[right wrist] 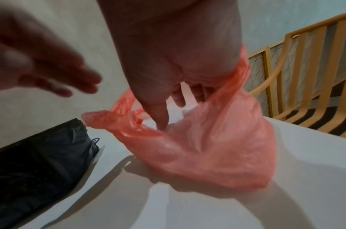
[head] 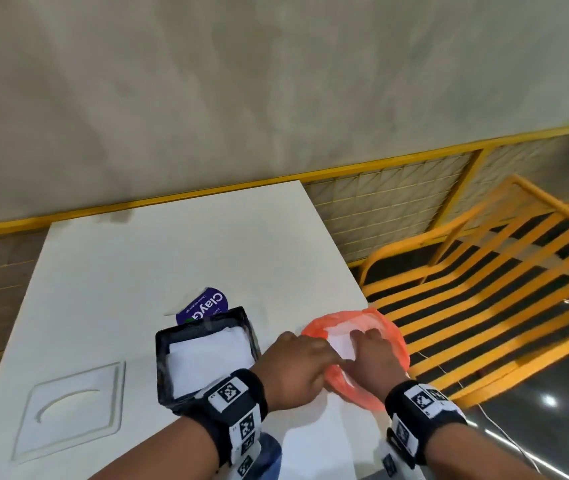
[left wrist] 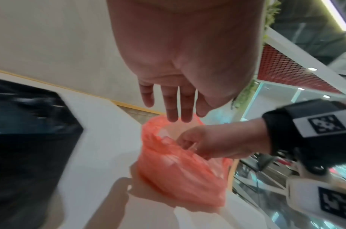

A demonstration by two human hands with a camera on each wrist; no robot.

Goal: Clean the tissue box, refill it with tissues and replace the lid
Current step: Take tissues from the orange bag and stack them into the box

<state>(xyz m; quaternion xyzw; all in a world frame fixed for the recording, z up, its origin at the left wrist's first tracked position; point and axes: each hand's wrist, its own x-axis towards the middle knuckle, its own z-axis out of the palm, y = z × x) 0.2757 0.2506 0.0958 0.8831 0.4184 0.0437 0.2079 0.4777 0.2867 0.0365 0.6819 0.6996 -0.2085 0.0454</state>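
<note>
The black tissue box (head: 203, 328) stands open on the white table (head: 172, 254), with a stack of white tissues (head: 210, 362) inside. Its white lid (head: 71, 407), cut with a curved slot, lies flat to the left. Right of the box sits an orange plastic bag (head: 393, 337) holding more white tissues (head: 341, 344). My right hand (head: 362, 339) reaches into the bag's mouth; in the right wrist view its thumb stays apart at the rim of the bag (right wrist: 217, 155). My left hand (head: 296, 362) hovers beside the bag (left wrist: 178, 178) with straight fingers (left wrist: 172, 108), holding nothing.
A purple packet (head: 206, 304) lies just behind the box. A yellow slatted chair (head: 483, 289) stands right of the table, close to the bag. A yellow-framed mesh partition (head: 397, 202) and a grey wall run behind. A blue object (head: 269, 455) shows under my left wrist.
</note>
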